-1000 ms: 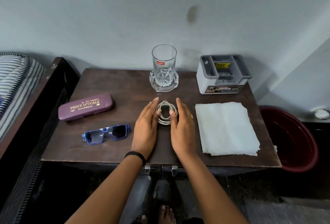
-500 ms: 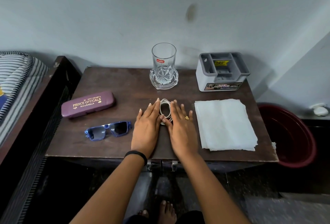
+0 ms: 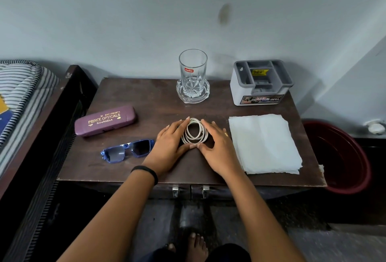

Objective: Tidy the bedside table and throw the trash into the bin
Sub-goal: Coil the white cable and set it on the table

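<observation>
Over the last second the two hands have closed in on the white coil (image 3: 204, 135) at the centre of the frame and then eased out again. The left hand (image 3: 169, 147) and right hand (image 3: 219, 147) now lie flat on the table (image 3: 146, 99) either side of it. Their fingers are nearly straight against its rim and the thumb tips meet at its near edge; neither hand grips it. The coil lies flat in overlapping loops between them, so this looks like gathering it neat rather than lifting it. The white paper (image 3: 263, 142) at right centre, probably the trash, is untouched, and the red bin (image 3: 344, 157) waits at the far right.
</observation>
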A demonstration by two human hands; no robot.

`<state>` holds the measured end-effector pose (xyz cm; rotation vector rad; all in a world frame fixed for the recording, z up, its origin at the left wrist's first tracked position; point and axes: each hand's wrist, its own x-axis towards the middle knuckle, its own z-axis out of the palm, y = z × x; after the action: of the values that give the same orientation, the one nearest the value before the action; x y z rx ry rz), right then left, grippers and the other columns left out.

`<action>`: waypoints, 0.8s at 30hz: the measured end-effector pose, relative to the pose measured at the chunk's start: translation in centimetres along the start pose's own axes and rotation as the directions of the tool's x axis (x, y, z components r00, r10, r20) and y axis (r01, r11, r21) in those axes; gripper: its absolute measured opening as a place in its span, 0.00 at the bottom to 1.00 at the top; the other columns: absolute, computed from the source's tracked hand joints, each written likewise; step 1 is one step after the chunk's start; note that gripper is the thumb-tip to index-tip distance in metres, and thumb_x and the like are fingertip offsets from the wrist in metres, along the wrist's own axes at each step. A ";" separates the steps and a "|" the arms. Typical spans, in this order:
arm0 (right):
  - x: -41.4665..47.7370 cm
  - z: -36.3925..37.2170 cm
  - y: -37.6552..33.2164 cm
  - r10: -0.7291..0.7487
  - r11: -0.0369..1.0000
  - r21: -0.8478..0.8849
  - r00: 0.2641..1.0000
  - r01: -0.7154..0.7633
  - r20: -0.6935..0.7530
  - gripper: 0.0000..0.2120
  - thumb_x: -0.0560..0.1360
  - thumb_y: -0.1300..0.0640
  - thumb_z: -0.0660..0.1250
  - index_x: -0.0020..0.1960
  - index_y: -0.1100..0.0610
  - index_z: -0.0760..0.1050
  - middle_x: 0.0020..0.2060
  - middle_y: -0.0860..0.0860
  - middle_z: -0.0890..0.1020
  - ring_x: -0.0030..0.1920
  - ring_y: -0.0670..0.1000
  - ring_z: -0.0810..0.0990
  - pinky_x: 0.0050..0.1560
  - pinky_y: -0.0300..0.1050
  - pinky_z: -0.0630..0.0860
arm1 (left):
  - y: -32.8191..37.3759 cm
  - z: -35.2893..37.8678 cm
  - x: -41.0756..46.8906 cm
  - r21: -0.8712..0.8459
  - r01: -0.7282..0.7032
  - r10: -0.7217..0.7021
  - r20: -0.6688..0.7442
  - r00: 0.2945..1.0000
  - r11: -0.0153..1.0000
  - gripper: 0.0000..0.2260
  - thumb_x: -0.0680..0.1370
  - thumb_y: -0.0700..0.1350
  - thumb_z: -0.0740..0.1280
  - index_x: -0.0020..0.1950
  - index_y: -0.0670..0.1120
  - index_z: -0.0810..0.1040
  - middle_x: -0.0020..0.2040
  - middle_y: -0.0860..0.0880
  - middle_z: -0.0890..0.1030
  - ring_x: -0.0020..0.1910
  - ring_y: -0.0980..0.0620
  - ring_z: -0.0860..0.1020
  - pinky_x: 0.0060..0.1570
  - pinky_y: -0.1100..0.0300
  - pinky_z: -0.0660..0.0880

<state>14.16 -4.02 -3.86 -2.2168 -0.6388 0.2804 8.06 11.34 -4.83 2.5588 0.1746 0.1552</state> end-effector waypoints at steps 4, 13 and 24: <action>-0.4 0.9 -0.2 -0.033 0.992 -0.125 0.998 0.026 -0.051 0.30 0.74 0.60 0.65 0.74 0.53 0.60 0.72 0.50 0.67 0.75 0.50 0.59 0.73 0.44 0.46 | 0.5 0.5 -0.1 0.020 0.032 -0.031 -0.056 0.998 0.999 0.35 0.71 0.63 0.54 0.73 0.44 0.63 0.69 0.44 0.71 0.68 0.45 0.69 0.69 0.47 0.63; -1.3 1.4 0.2 -0.174 0.945 -0.290 0.983 0.149 -0.063 0.31 0.75 0.59 0.62 0.75 0.56 0.56 0.75 0.51 0.60 0.74 0.52 0.62 0.73 0.52 0.55 | 1.0 0.3 -0.8 -0.064 0.005 -0.008 -0.036 0.999 0.998 0.36 0.71 0.65 0.51 0.76 0.51 0.48 0.76 0.50 0.60 0.74 0.59 0.56 0.71 0.58 0.51; -1.8 1.0 -0.2 -0.168 0.978 -0.139 0.981 0.153 -0.102 0.31 0.74 0.65 0.59 0.75 0.54 0.56 0.75 0.49 0.60 0.73 0.46 0.59 0.72 0.53 0.62 | 1.8 0.3 -2.2 -0.389 0.026 -0.091 -0.149 0.985 0.921 0.29 0.76 0.41 0.67 0.75 0.42 0.59 0.71 0.53 0.62 0.69 0.65 0.60 0.66 0.77 0.54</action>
<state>12.16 -4.23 -4.37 -2.2701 -0.7884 0.0304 6.09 9.33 -4.30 2.1433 0.2560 0.3442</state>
